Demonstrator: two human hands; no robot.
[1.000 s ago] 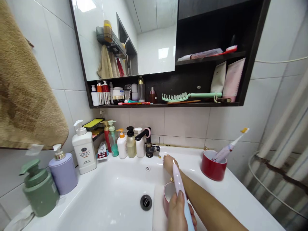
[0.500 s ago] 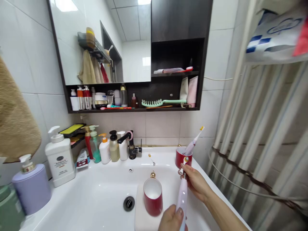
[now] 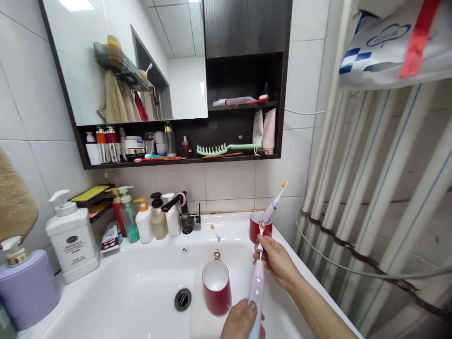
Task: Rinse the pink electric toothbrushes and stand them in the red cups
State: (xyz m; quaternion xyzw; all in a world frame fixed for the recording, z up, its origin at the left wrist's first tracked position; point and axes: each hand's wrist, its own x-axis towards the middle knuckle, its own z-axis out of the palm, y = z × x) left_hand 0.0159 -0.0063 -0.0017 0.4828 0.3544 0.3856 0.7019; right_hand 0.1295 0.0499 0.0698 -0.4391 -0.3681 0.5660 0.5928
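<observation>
My left hand is closed around the pale pink handle of an electric toothbrush, held upright over the right side of the sink. Its thin shaft points up. Between the fingertips of my right hand is a white brush head, directly above the shaft; whether it is seated there I cannot tell. Behind the fingers, a red cup holds a second electric toothbrush with yellow bristles. Another red cup, white inside, stands left of my hands. A loose brush head lies on the sink's back ledge.
The white sink has a dark drain. A black faucet rises at the back, with several pump bottles to its left. Above hangs a dark cabinet with a mirror; pipes line the right wall.
The camera view has turned slightly to the right. In my right hand, the brush head has come into line with the handle's shaft. Both hands keep their holds.
</observation>
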